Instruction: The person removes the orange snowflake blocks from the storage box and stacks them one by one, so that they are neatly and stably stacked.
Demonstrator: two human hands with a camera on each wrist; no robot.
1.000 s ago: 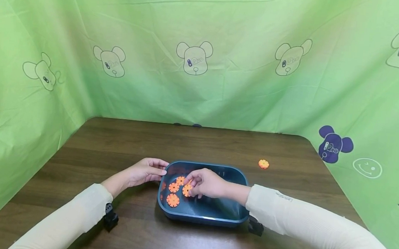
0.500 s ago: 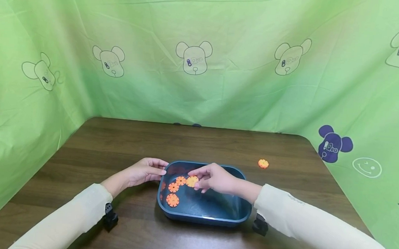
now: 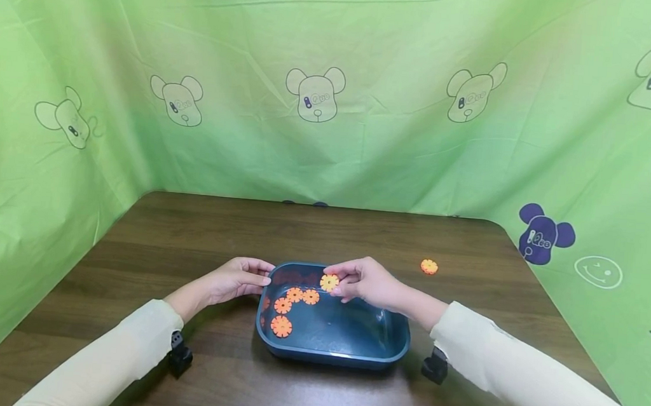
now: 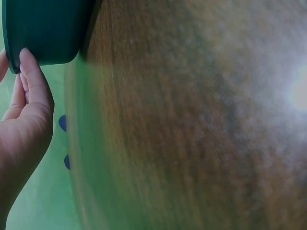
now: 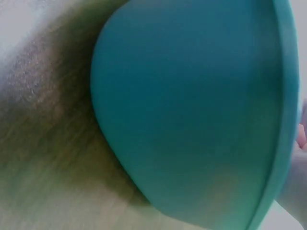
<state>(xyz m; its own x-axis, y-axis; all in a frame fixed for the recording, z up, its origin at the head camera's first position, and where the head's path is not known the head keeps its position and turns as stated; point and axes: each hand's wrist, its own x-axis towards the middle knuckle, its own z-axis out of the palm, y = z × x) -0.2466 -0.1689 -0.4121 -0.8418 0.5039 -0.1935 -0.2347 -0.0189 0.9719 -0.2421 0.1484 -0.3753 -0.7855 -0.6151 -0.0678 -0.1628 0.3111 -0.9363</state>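
Observation:
A dark blue plastic basin [image 3: 331, 355] stands on the table before me. My left hand [image 3: 239, 279] holds its back left corner, the thumb [image 4: 32, 72] against the outer wall. My right hand [image 3: 367, 284] pinches an orange notched building disc [image 3: 329, 283] between thumb and fingers, over the basin near its back wall. Several like discs [image 3: 281, 326] lie on the basin floor toward the left. In the right wrist view the basin's outer wall [image 5: 192, 105] fills most of the picture, and only a little of the right hand [image 5: 301, 139] shows past the rim.
One more orange disc [image 3: 429, 266] lies on the brown wooden table [image 3: 196, 237], behind and to the right of the basin. Green printed cloth [image 3: 238, 145] hangs around the table's back and sides. Black straps with small devices sit at both wrists.
My right hand has moved up, back and to the right with the disc, from low in the basin to near its back rim. The left hand and basin have not moved.

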